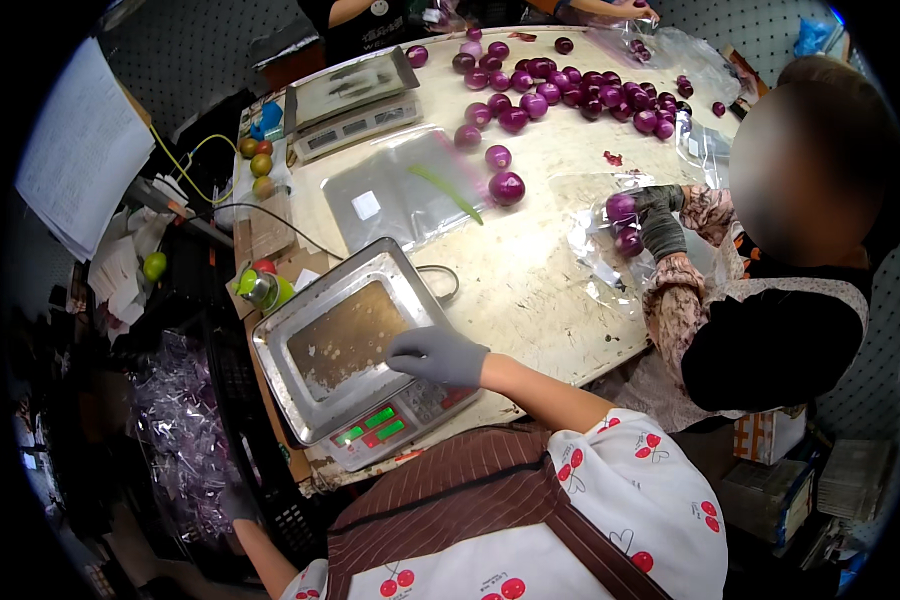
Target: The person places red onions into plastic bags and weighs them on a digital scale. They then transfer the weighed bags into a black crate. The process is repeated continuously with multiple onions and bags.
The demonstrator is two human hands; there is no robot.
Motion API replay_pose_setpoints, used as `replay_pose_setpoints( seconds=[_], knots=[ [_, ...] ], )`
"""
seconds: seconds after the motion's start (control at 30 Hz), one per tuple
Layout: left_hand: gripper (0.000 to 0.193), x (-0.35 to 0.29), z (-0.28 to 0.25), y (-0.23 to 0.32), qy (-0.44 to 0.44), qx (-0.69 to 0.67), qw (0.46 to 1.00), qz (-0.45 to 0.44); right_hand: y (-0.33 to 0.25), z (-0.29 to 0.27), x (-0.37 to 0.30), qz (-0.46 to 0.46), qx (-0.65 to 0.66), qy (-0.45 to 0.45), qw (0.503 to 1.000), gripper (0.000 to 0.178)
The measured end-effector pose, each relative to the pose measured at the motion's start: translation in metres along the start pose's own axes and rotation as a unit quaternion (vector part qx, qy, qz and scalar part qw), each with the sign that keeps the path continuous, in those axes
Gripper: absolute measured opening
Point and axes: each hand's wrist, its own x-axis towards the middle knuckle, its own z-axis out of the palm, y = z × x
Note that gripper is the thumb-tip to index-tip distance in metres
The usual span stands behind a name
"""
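Right now, the person's hands are well apart. The grey-gloved right hand is over the near-right side of the metal weighing pan of a digital scale on the bench, its fingers curled; whether they grip anything I cannot tell. The left hand, partly hidden, is beside clear-bagged purple onions in a black crate; its grip is unclear. Loose purple onions lie across the far side.
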Motion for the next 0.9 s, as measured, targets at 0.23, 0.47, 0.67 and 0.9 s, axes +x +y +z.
replay_pose_setpoints(
  seconds=[0.23,0.47,0.67,0.9],
  knots=[
    [0.024,-0.071,0.182,0.038,0.154,0.431,0.612,0.645,0.042,-0.044,-0.016,0.116,0.019,0.090,0.989,0.025],
    [0.014,-0.169,0.420,-0.002,-0.186,0.363,0.673,0.617,0.114,-0.064,-0.005,0.155,0.031,0.146,0.977,0.028],
    [0.016,-0.196,0.462,-0.021,-0.241,0.397,0.643,0.609,0.168,-0.106,0.079,0.133,-0.206,0.277,0.929,0.039],
    [0.016,-0.182,0.449,-0.014,-0.223,0.435,0.620,0.613,0.211,-0.151,0.161,0.255,-0.520,0.177,0.796,0.023]
  ],
)
